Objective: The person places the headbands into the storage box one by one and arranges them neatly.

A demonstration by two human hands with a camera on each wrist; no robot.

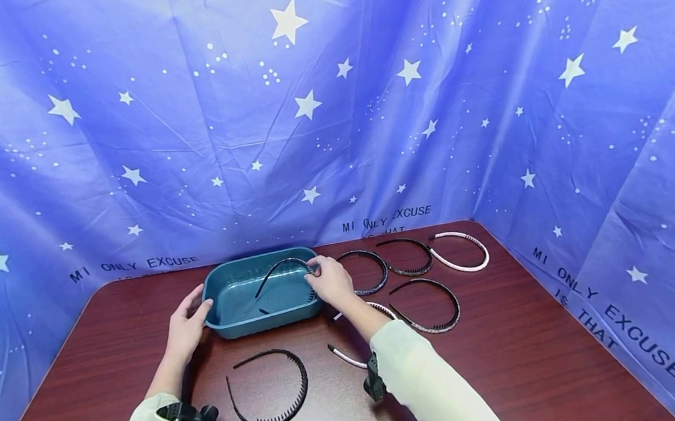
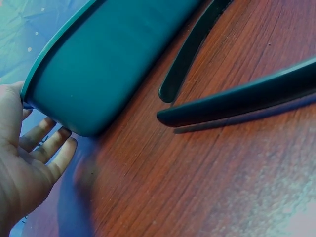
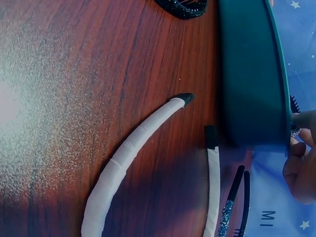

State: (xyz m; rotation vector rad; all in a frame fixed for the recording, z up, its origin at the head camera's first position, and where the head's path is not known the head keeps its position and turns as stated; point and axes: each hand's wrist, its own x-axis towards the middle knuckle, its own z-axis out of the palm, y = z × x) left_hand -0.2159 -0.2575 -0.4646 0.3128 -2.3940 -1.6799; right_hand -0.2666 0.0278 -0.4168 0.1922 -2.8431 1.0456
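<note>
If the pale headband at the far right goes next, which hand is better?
Probably the right hand: it's at the right end of the teal tub, nearer the pale headband. The left hand holds the opposite end, farther away.

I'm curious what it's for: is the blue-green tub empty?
Not empty: the head view shows a dark headband inside the tub, with bare floor visible beside it.

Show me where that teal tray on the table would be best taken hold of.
Probably by the rim at both short ends of the teal tray, one hand coming from each side. It is long and open-topped, and its rim stands above the table, so a thumb should hook over it. The left hand holds the left end.
</note>
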